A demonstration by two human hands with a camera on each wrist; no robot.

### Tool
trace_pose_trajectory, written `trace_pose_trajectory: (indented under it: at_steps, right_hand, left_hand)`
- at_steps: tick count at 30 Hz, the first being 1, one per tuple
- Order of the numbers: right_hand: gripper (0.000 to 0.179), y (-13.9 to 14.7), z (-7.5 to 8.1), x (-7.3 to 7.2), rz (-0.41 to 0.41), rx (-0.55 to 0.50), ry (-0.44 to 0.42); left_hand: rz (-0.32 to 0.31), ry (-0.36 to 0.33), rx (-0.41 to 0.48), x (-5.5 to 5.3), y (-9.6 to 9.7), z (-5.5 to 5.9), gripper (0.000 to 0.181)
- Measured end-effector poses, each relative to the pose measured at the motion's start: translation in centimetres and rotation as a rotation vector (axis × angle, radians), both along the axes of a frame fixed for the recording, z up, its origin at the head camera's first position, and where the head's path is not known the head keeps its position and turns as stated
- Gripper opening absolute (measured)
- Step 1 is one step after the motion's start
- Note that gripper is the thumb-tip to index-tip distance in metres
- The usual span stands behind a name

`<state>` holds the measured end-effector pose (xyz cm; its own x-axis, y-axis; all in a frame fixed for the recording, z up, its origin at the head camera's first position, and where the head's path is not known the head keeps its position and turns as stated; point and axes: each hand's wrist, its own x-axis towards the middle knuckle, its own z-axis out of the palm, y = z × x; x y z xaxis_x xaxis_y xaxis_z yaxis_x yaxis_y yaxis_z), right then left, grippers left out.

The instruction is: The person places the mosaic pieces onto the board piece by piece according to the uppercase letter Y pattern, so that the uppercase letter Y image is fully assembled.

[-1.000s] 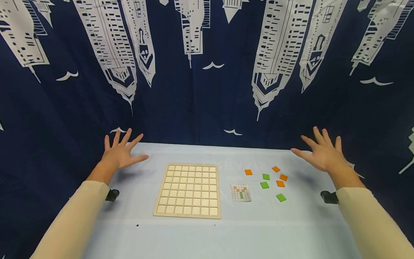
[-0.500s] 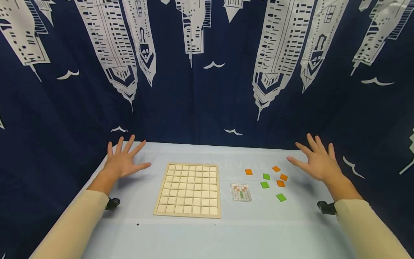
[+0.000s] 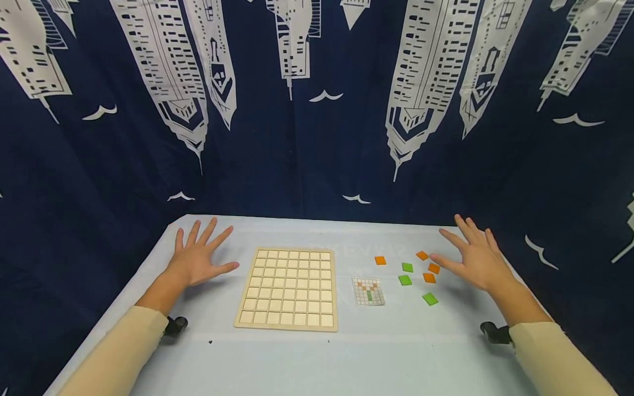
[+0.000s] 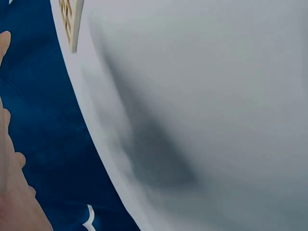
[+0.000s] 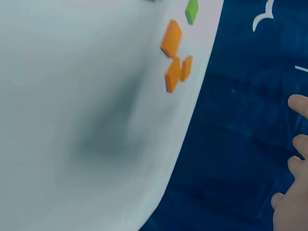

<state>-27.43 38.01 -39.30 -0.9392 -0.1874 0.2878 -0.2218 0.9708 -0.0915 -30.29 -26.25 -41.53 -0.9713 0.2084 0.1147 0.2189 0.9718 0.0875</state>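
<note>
My left hand [image 3: 196, 262] hovers over the table's left side with its fingers spread, left of a pale wooden grid board [image 3: 287, 289]. On the right, my right hand [image 3: 476, 258] is also spread in the air and holds nothing. Its thumb tip comes close to the loose square tiles in the head view. Among these are several orange tiles, one [image 3: 380, 260] standing apart toward the board, and three green ones, the nearest [image 3: 430, 299] lying in front. Between board and tiles lies a small printed pattern card [image 3: 369, 291] with orange and green squares on a grid.
Everything lies on a white-covered table [image 3: 317, 363]. Behind it hangs a dark blue curtain [image 3: 317, 148] printed with white buildings. A black wrist strap piece [image 3: 495, 333] juts inward from the right sleeve, another [image 3: 175, 326] from the left.
Both hands have come lower and inward over the table, fingers still spread. The board, card and tiles have stayed where they were.
</note>
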Motion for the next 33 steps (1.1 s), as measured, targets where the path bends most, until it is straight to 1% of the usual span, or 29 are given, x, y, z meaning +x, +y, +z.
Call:
trace_pose_trajectory:
  at_steps: [4, 10, 14, 17, 19, 22, 26, 29, 33]
  right_hand:
    - [0.08, -0.5, -0.8, 0.4, 0.038, -0.025, 0.026]
    - [0.077, -1.2, -2.3, 1.0, 0.047, -0.052, 0.053]
    - [0.076, -1.6, -3.0, 1.5, 0.037, -0.074, 0.066]
    - [0.079, -2.0, -3.2, 1.8, 0.018, -0.111, 0.034]
    - [0.081, -2.2, -3.4, 2.0, -0.001, -0.141, -0.003]
    - [0.083, -2.6, -3.5, 2.2, -0.028, -0.169, -0.065]
    - [0.084, -2.9, -3.8, 2.4, -0.048, -0.181, -0.13]
    - [0.082, -3.1, -4.0, 2.5, -0.057, -0.195, -0.159]
    - [0.079, -3.3, -4.3, 2.9, -0.053, -0.253, -0.181]
  left_hand:
    - [-0.024, -0.011, 0.011, 0.5, 0.5, -0.4, 0.097]
    - [-0.056, -0.029, 0.032, 1.4, 1.2, -1.0, 0.099]
    - [-0.064, -0.076, 0.068, 2.1, 1.7, -1.3, 0.098]
    - [-0.068, -0.109, 0.093, 2.6, 2.0, -1.6, 0.097]
    - [-0.066, -0.115, 0.098, 2.9, 2.3, -1.8, 0.097]
    - [-0.052, -0.124, 0.102, 3.5, 2.7, -1.9, 0.097]
    - [-0.017, -0.145, 0.095, 4.1, 3.1, -2.2, 0.098]
    - [-0.008, -0.16, 0.097, 4.6, 3.3, -2.4, 0.098]
    - [-0.009, -0.19, 0.151, 4.9, 3.2, -3.2, 0.097]
